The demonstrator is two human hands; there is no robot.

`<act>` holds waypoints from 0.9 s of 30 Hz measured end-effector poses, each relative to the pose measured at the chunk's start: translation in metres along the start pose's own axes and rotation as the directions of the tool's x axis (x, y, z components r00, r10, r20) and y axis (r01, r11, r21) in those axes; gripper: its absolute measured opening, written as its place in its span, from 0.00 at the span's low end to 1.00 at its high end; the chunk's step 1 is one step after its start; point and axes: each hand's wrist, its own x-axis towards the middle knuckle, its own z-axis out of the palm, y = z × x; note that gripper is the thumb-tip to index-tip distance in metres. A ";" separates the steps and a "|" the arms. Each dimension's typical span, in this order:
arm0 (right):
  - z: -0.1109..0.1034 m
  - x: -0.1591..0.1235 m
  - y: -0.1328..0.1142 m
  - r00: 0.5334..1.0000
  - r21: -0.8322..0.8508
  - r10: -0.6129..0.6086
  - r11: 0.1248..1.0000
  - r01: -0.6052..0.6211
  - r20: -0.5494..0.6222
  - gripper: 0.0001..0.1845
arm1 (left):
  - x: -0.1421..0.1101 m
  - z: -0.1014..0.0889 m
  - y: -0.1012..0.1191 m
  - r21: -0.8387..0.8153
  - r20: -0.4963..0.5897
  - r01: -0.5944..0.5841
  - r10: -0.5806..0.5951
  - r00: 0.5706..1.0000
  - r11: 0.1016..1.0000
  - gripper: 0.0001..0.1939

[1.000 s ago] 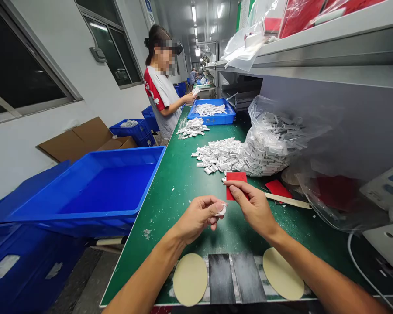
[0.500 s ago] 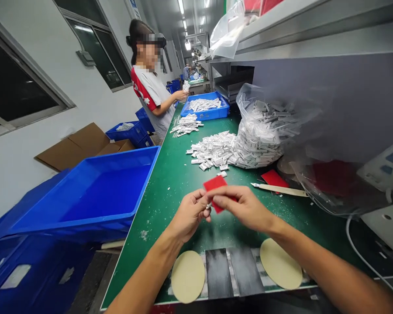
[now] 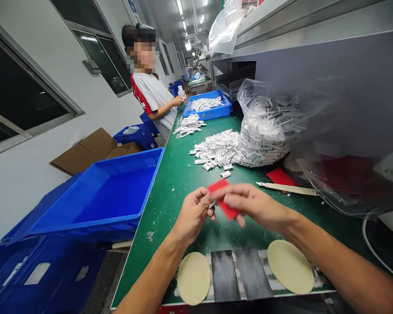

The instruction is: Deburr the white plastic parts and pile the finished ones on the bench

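Note:
Between the fingers and thumb of my right hand (image 3: 249, 203) is a flat red rectangular piece (image 3: 228, 211), perhaps sandpaper, slightly blurred. My left hand (image 3: 194, 211) pinches a small white part (image 3: 212, 204), mostly hidden by the fingers. The red piece lies close beside that part; I cannot tell whether they touch. Just beyond my hands, a single white plastic part (image 3: 225, 174) rests on the green table (image 3: 170, 209). Behind it spreads a heap of similar parts (image 3: 218, 148), running into a clear plastic bag (image 3: 262, 135) full of them.
A craft knife (image 3: 288, 188) and another red sheet (image 3: 281, 175) lie at the right. Cream oval pads (image 3: 194, 278) and black strips (image 3: 225, 275) line the near edge. Left of the table stands a large blue bin (image 3: 114, 192). A co-worker (image 3: 155, 102) stands beyond, near a blue tray (image 3: 212, 112).
My right hand and the red piece have shifted slightly right and down, a little away from my left fingers. The whole view has turned slightly. The co-worker's head has turned.

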 end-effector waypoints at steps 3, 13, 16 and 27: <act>0.002 -0.004 -0.004 0.847 -0.216 0.330 0.941 -0.261 0.416 0.23 | 0.000 0.001 -0.001 0.009 0.002 0.005 -0.005 1.000 1.000 0.18; -0.014 0.012 0.008 0.864 -0.408 -0.293 0.906 0.114 -0.410 0.19 | -0.006 0.003 -0.001 0.044 0.162 0.047 -0.054 0.985 0.998 0.15; -0.011 0.013 0.009 0.905 -0.431 -0.256 0.898 0.091 -0.341 0.21 | -0.005 0.001 -0.001 0.023 0.185 0.037 -0.040 0.982 0.999 0.17; -0.001 0.006 0.002 0.898 -0.609 -0.365 0.779 0.151 -0.244 0.14 | -0.006 0.003 -0.003 -0.077 0.269 0.223 -0.195 0.943 0.972 0.18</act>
